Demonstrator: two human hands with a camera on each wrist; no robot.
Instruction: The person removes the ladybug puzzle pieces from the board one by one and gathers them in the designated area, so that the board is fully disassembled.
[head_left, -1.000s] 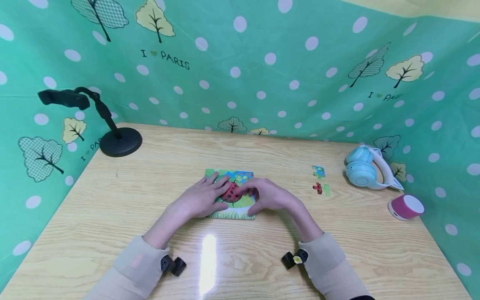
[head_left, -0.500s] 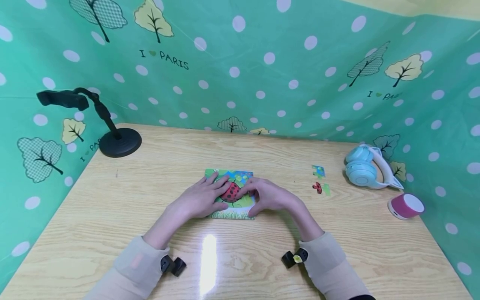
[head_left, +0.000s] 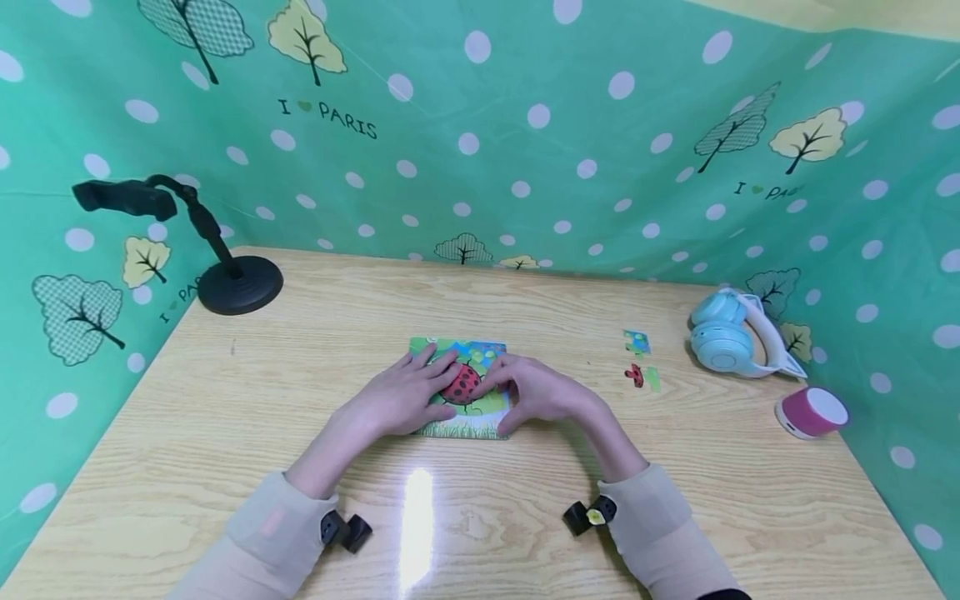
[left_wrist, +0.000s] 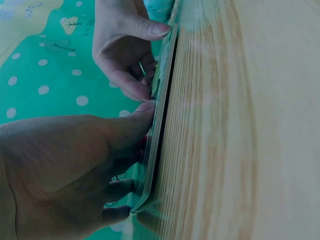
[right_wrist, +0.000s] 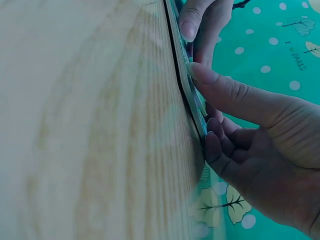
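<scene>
A ladybug jigsaw puzzle lies on the wooden table in front of me. My left hand rests on its left part, fingers spread and nearly straight, covering much of that side. At its right part, my right hand bends over it with curled fingers. The index fingertip is beside the red ladybug and the thumb near the lower right corner. Between that thumb and fingers, a green puzzle piece stands slightly proud of the board. Both wrist views show the puzzle edge-on, hiding its picture.
Right of the puzzle lie a blue-green puzzle piece and red-and-green pieces. Light blue headphones and a pink cylindrical speaker are farther right. A black stand is at the back left, before a green polka-dot curtain.
My right index finger and thumb have shifted very slightly on the puzzle. The left hand and the loose pieces look unchanged.
</scene>
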